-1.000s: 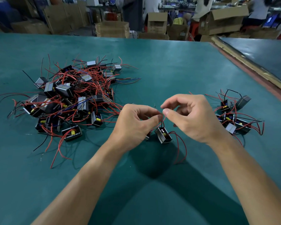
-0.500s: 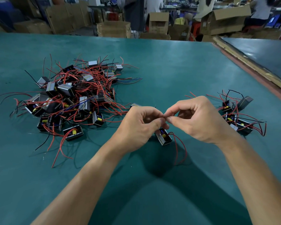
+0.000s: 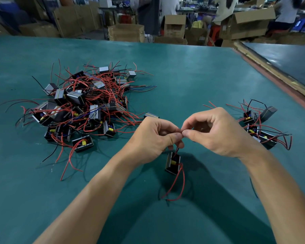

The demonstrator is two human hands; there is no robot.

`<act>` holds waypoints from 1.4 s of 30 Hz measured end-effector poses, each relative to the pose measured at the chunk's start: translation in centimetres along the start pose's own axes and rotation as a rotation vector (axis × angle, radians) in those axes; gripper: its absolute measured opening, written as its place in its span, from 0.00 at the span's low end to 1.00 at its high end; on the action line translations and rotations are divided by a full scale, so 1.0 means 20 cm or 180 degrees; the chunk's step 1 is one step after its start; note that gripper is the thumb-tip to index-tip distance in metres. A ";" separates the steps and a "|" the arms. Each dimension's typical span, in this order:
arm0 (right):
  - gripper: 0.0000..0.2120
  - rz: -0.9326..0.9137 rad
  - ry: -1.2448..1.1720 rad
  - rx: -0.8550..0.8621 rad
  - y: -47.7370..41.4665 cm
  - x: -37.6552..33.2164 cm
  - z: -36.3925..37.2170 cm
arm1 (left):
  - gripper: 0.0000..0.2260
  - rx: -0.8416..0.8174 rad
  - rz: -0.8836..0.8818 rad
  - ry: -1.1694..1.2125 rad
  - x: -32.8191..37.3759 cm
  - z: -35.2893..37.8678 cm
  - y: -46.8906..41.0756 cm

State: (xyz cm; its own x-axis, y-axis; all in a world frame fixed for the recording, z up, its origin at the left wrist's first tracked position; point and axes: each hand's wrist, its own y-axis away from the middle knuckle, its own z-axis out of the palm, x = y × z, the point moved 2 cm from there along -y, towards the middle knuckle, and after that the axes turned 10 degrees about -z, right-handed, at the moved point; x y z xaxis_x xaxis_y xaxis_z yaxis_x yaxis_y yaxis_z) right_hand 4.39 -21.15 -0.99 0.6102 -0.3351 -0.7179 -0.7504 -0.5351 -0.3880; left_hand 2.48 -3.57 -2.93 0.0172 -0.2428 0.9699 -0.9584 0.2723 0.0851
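My left hand (image 3: 153, 138) and right hand (image 3: 217, 134) meet fingertip to fingertip, pinching the leads (image 3: 177, 149) of a small transformer (image 3: 173, 162) just beneath them. A tangled pile (image 3: 88, 103) lies far left on the desk (image 3: 183, 76), with a smaller cluster (image 3: 261, 127) on the right.

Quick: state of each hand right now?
Left hand: closed, pinching thin leads of the small transformer.
Right hand: closed, pinching the same leads' tips.

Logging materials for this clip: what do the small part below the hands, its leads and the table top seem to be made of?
Small part: grey metal core with a dull sheen, black frame probably plastic, yellow tape-like wrap inside. Leads: thin, bending freely, glossy red insulation, likely plastic over wire. Table top: matte teal mat, perhaps rubber or vinyl.
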 end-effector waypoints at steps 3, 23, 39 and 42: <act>0.09 0.0018 0.0085 -0.0083 0.00 0.02 0.01 | 0.08 0.0023 0.0064 -0.0057 0.00 0.01 0.00; 0.12 0.0783 0.0203 -0.0308 -0.01 0.04 0.07 | 0.05 0.0690 0.0608 -0.1068 -0.04 0.02 -0.01; 0.10 0.0446 -0.0398 0.0747 -0.04 0.04 0.11 | 0.07 0.0594 -0.0113 -0.0046 -0.02 -0.01 -0.02; 0.06 0.0018 -0.0074 0.0754 -0.03 0.04 0.09 | 0.08 0.0402 -0.0344 0.0336 -0.01 -0.02 -0.02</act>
State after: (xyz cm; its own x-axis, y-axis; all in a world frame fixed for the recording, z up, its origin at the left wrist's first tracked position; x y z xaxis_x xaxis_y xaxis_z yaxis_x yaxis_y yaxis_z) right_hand 4.90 -19.73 -2.38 0.6018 -0.3183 -0.7325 -0.7941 -0.3355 -0.5067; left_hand 2.99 -3.21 -3.08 0.1455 -0.1635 0.9758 -0.9774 0.1295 0.1674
